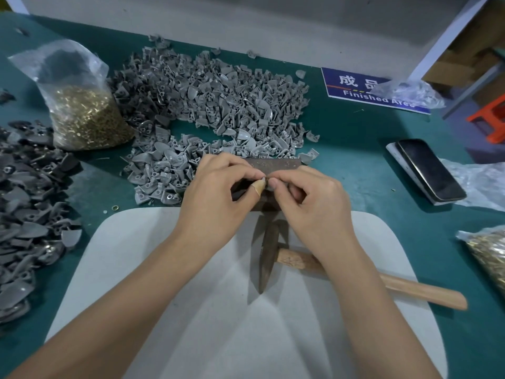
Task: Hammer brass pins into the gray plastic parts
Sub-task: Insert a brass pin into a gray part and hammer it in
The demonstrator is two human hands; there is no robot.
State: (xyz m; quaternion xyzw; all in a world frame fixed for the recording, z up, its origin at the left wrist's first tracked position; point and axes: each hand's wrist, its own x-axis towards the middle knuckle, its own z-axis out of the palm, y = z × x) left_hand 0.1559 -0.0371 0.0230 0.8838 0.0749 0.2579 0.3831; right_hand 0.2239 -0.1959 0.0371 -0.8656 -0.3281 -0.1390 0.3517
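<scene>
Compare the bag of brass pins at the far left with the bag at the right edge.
The left bag of brass pins shows whole; the right bag of brass pins is cut off by the picture's edge. The left bag stands upright with its clear top gathered above the pins, next to the gray plastic parts; the right bag lies low and flat, near the hammer handle. Both are clear plastic, hold brass pins, and sit on the green table.

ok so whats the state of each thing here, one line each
left hand: fingers curled, pinching a small part over the metal block
right hand: fingers curled, pinching at the same spot
metal block: flat on the table, mostly covered by the hands
hammer: lying unheld on the white pad
bag of brass pins: open, upright
phone: screen dark, face up
</scene>
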